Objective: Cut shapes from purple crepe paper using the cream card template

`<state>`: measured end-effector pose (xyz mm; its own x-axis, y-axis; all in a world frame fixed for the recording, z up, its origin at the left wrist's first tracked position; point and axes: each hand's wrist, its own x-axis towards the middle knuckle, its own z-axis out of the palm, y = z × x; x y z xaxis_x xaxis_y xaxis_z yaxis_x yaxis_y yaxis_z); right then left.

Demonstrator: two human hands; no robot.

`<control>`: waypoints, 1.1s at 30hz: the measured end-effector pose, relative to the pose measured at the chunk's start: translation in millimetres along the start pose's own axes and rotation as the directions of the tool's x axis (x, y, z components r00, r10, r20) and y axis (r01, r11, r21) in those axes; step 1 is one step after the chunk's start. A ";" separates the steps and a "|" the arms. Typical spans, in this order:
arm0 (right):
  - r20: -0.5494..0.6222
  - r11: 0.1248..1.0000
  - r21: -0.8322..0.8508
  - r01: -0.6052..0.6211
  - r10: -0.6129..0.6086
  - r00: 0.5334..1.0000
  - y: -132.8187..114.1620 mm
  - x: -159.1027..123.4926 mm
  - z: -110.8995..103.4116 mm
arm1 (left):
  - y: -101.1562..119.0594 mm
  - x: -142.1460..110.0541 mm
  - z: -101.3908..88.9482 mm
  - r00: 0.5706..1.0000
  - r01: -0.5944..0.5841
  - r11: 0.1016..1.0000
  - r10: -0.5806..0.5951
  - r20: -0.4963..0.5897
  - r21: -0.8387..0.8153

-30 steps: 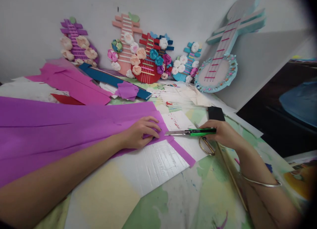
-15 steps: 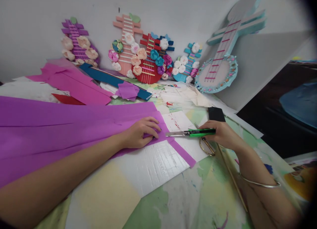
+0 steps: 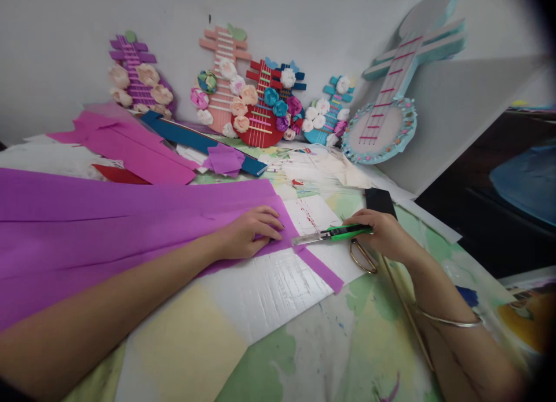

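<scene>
A long sheet of purple crepe paper (image 3: 130,228) stretches from the left edge to the middle of the table. My left hand (image 3: 252,233) lies on its right end, fingers stretched out and pressing it down. My right hand (image 3: 382,228) is closed around a green and black utility knife (image 3: 343,233). The blade points left, its tip at the paper's right edge beside my left fingers. A narrow purple strip (image 3: 320,269) runs down to the right from just under the blade. Beneath the paper is a scored white board (image 3: 278,292).
Gold-handled scissors (image 3: 362,257) lie below the knife, near a thin wooden stick (image 3: 403,309). Decorated paper instruments (image 3: 260,106) lean on the back wall. Pink sheets (image 3: 130,141) and a blue strip (image 3: 195,141) lie at the back left; a black piece (image 3: 379,202) lies behind my right hand.
My right hand has shifted slightly left with the knife, whose blade now tilts a little more downward. My left hand stays on the purple paper.
</scene>
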<state>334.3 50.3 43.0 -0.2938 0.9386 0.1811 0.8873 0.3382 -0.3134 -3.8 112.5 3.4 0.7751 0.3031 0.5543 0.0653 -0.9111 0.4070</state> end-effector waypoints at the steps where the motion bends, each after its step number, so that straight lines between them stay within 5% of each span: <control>1: -0.004 1.000 0.001 -0.003 0.003 1.000 1.4 -0.5 -0.5 | -0.9 -0.3 0.5 1.000 0.008 1.000 -0.008 -0.001 -0.007; 10: 0.023 1.000 0.027 0.016 -0.017 1.000 -0.6 5.3 6.4 | -2.9 1.3 -0.1 0.999 0.029 0.997 -0.027 0.028 -0.071; 33: 0.059 0.999 0.000 0.054 -0.054 0.997 -5.3 3.3 11.4 | -8.1 0.6 6.6 1.000 0.014 0.998 -0.015 0.011 0.063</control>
<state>324.5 52.4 34.6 -0.3622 0.9212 0.1421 0.8702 0.3888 -0.3027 0.2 118.2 -4.3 0.7808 0.3139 0.5402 0.1161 -0.9225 0.3682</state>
